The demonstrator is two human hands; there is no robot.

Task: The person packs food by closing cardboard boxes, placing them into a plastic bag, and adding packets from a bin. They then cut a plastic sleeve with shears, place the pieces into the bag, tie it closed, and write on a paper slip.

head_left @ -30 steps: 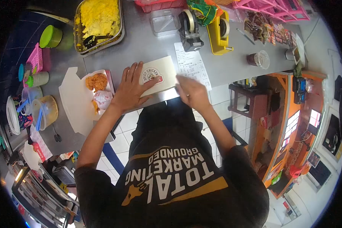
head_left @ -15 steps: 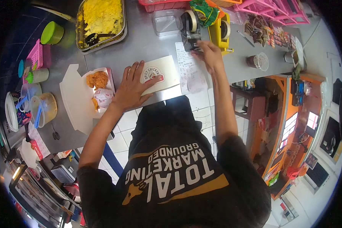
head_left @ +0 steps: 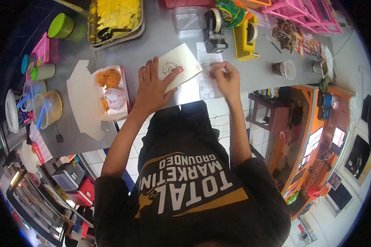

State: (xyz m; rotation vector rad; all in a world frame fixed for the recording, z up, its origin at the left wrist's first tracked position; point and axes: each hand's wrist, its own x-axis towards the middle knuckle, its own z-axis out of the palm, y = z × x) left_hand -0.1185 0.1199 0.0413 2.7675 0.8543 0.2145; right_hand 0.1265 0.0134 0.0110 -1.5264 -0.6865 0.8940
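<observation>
My left hand [head_left: 151, 88] lies with fingers spread on a closed white box [head_left: 189, 61] with a round chicken logo, its thumb near a red mark. My right hand [head_left: 226, 78] is pinched just right of the box, above a printed paper slip [head_left: 204, 78]; what its fingertips hold is too small to make out. A black tape dispenser [head_left: 214, 35] stands beyond the slip, beside a yellow one [head_left: 244, 43]. To the left, an open white box [head_left: 84, 99] contains fried chicken [head_left: 108, 78] and a wrapped item [head_left: 114, 99].
A metal tray [head_left: 141, 31] of yellow food stands at the back left. Plastic tubs [head_left: 53, 108] and a green-lidded container [head_left: 61, 25] are at far left. A clear container [head_left: 188, 20], pink baskets [head_left: 305, 12], sachets [head_left: 305, 43] and a cup [head_left: 284, 70] line the back and right.
My right hand has moved away from the black tape dispenser, towards me. The closed box has turned and shifted slightly under my left hand, which stays spread on it.
</observation>
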